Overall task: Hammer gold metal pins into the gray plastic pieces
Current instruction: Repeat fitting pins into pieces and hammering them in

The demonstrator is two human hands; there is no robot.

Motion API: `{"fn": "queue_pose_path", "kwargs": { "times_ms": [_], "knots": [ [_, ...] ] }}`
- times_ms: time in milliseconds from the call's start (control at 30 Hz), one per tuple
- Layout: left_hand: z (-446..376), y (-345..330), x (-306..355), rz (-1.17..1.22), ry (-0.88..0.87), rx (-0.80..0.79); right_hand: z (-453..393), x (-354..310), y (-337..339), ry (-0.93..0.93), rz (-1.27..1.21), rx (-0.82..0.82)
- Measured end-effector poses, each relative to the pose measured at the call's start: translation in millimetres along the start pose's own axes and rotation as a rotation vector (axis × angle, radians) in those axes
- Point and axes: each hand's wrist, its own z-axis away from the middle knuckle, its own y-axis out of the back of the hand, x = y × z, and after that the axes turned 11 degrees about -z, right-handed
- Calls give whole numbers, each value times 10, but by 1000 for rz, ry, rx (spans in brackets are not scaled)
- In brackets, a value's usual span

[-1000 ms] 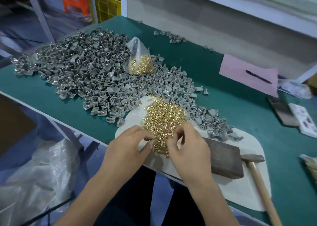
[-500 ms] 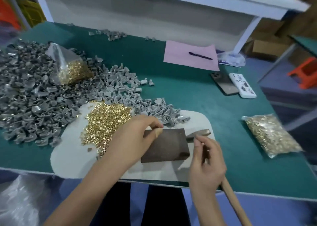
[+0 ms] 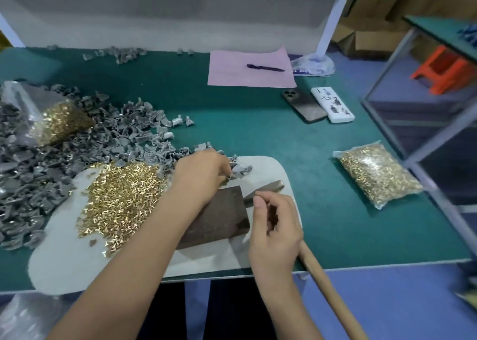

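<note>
A big heap of gray plastic pieces [image 3: 51, 159] covers the left of the green table. Loose gold pins [image 3: 121, 197] lie piled on a white mat [image 3: 51, 262]. A dark block [image 3: 219, 218] rests on the mat, and the hammer [image 3: 265, 187] lies to its right, wooden handle pointing toward me. My left hand [image 3: 201, 174] reaches over the block to the heap's right tip, fingertips pinched on a gray piece. My right hand [image 3: 273, 226] is curled over the hammer handle beside the block; what it holds is hidden.
One clear bag of gold pins [image 3: 59, 123] sits on the gray heap, another [image 3: 376, 174] lies at the right. Pink paper [image 3: 250, 68] with a pen, a phone [image 3: 304, 104] and a white box [image 3: 331, 104] lie further back. A metal rack [image 3: 426, 133] stands right of the table.
Both hands have left the gold pin pile. My left hand moved past the block to the gray pieces, and my right hand came down over the hammer handle. The view swung right.
</note>
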Motion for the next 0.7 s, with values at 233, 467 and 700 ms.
{"fn": "queue_pose_path", "kwargs": {
  "times_ms": [233,467,700],
  "knots": [
    [192,90,-58,221,-28,77,-13,-18,-4,-10,-1,9],
    [904,145,-176,290,-20,195,-6,-42,2,12,-1,-82],
    [1177,-5,-208,265,13,230,33,-1,-7,96,83,-173]
  ]
}}
